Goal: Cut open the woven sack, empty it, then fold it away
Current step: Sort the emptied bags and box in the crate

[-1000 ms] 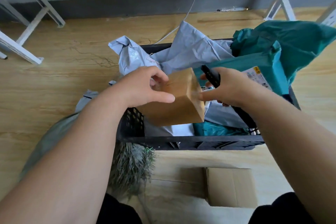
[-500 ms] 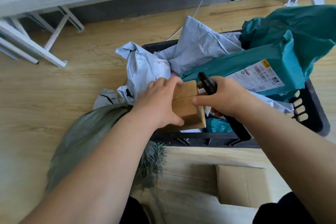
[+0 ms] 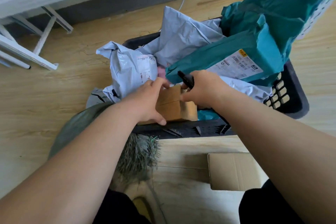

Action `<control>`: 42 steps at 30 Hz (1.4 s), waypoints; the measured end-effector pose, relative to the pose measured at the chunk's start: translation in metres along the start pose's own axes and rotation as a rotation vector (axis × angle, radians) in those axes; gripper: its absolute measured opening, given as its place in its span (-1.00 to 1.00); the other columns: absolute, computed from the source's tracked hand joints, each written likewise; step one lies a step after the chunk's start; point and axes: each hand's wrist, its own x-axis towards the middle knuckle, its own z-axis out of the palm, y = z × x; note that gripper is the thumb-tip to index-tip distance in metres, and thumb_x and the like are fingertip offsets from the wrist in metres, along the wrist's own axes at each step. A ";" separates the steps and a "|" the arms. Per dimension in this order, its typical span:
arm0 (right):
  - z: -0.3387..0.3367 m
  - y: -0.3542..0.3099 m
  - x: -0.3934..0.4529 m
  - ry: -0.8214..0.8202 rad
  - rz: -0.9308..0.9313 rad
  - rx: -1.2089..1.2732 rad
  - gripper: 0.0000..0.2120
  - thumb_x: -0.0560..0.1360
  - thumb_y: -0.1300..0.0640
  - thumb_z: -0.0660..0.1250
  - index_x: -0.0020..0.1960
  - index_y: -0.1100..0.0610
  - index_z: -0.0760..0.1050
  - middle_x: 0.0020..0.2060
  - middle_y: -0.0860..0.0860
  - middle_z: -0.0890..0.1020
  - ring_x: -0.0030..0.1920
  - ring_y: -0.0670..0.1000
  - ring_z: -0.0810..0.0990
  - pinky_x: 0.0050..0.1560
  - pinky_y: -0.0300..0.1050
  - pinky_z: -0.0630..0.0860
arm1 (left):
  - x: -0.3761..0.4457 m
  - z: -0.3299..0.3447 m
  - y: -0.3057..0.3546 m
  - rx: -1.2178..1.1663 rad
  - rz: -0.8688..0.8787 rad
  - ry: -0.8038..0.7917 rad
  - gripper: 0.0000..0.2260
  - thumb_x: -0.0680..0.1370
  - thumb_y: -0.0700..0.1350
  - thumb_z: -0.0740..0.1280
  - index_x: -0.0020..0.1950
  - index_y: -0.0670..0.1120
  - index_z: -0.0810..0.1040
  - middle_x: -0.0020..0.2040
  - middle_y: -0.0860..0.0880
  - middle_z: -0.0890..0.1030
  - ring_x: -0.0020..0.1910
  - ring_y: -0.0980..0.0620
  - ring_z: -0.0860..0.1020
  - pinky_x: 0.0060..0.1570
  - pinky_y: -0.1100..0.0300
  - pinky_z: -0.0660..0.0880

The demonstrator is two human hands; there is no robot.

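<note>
both hands are on a small brown cardboard box (image 3: 171, 104) at the near edge of the black crate (image 3: 291, 96). the left hand (image 3: 149, 100) is cupped over its side and top, and the right hand (image 3: 203, 89) pinches its far corner while also gripping a black cutter (image 3: 186, 79) that sticks up between the fingers. i cannot tell whether its blade is out.

the woven sack (image 3: 78, 125) lies slack on the floor under the left forearm, its frayed cut end (image 3: 138, 152) just beside the crate.

the crate is heaped, so the box could slide back off the rim, or the teal mailer (image 3: 245, 54) above could tip onto it. juggling box and cutter in one hand risks a nick or a drop.

the teal mailer and the grey mailer (image 3: 131, 71) each carry a printed shipping label, too blurred to read.
</note>
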 end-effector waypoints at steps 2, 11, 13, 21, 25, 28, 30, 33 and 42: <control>-0.005 0.001 -0.002 -0.016 0.026 -0.007 -0.77 0.38 0.08 0.41 0.00 0.15 0.58 -0.22 0.08 0.66 -0.26 0.08 0.64 -0.25 -0.12 0.56 | -0.003 0.004 0.013 -0.018 -0.020 0.038 -0.22 0.24 0.11 0.59 0.35 0.13 0.26 0.33 -0.03 0.33 0.34 -0.05 0.34 0.27 -0.02 0.37; -0.025 0.019 -0.015 -0.307 0.161 0.114 -0.79 0.51 0.18 0.33 -0.04 0.34 0.61 -0.37 -0.01 0.70 -0.47 0.01 0.48 -0.37 -0.21 0.52 | -0.028 0.040 0.077 -0.238 0.170 -0.419 -0.80 0.43 0.12 0.45 -0.05 0.04 0.66 -0.24 0.11 0.65 -0.26 0.17 0.59 -0.13 0.22 0.54; -0.023 0.024 -0.016 -0.324 0.170 0.110 -0.77 0.53 0.17 0.32 -0.05 0.36 0.60 -0.35 0.02 0.70 -0.50 0.00 0.47 -0.40 -0.21 0.51 | -0.021 0.081 0.087 -0.173 0.192 -0.490 -0.65 0.43 0.08 0.46 0.17 0.01 0.59 -0.06 0.08 0.64 -0.06 0.12 0.59 0.01 0.20 0.52; -0.007 0.036 -0.027 -0.318 0.165 0.116 -0.77 0.54 0.20 0.26 -0.03 0.36 0.59 -0.18 0.12 0.73 -0.38 0.04 0.53 -0.40 -0.20 0.52 | -0.006 0.211 0.100 0.135 0.330 -0.303 0.06 0.32 0.12 0.54 0.56 0.00 -0.12 0.51 -0.02 0.09 0.46 -0.11 0.16 0.40 -0.03 0.24; -0.005 0.046 -0.032 -0.267 0.130 0.195 -0.81 0.55 0.22 0.26 0.05 0.33 0.55 -0.22 0.08 0.72 -0.45 -0.03 0.53 -0.48 -0.27 0.49 | 0.000 0.234 0.112 0.237 0.391 -0.259 0.11 0.32 0.18 0.51 0.56 -0.01 -0.22 0.55 -0.04 -0.04 0.53 -0.11 0.01 0.46 -0.14 0.08; -0.006 0.051 -0.033 -0.262 0.129 0.252 -0.83 0.55 0.22 0.26 0.07 0.29 0.51 -0.23 0.06 0.72 -0.50 -0.09 0.52 -0.50 -0.29 0.48 | 0.003 0.244 0.115 0.335 0.404 -0.282 0.15 0.34 0.18 0.50 0.54 -0.04 -0.34 0.57 -0.06 -0.14 0.55 -0.14 -0.07 0.44 -0.27 0.04; -0.007 0.052 -0.031 -0.271 0.130 0.278 -0.85 0.55 0.21 0.26 0.05 0.26 0.51 -0.23 0.06 0.72 -0.51 -0.10 0.51 -0.50 -0.30 0.48 | 0.004 0.246 0.115 0.386 0.409 -0.281 0.16 0.35 0.15 0.50 0.52 -0.03 -0.39 0.57 -0.08 -0.13 0.55 -0.17 -0.04 0.41 -0.29 0.09; -0.009 0.053 -0.030 -0.296 0.133 0.303 -0.88 0.56 0.19 0.27 0.04 0.23 0.50 -0.23 0.05 0.72 -0.51 -0.11 0.50 -0.47 -0.30 0.49 | 0.006 0.242 0.116 0.374 0.405 -0.277 0.17 0.34 0.01 0.53 0.52 -0.01 -0.39 0.55 -0.12 -0.06 0.50 -0.21 0.04 0.34 -0.18 0.28; -0.014 0.044 -0.018 -0.378 0.144 0.188 -0.74 0.55 0.12 0.29 0.06 0.32 0.56 -0.22 0.04 0.73 -0.39 0.01 0.51 -0.52 -0.34 0.44 | 0.008 0.140 0.120 0.269 0.405 -0.564 0.12 0.24 -0.03 0.58 0.55 0.03 -0.14 0.44 -0.11 0.14 0.43 -0.20 0.15 0.27 -0.11 0.41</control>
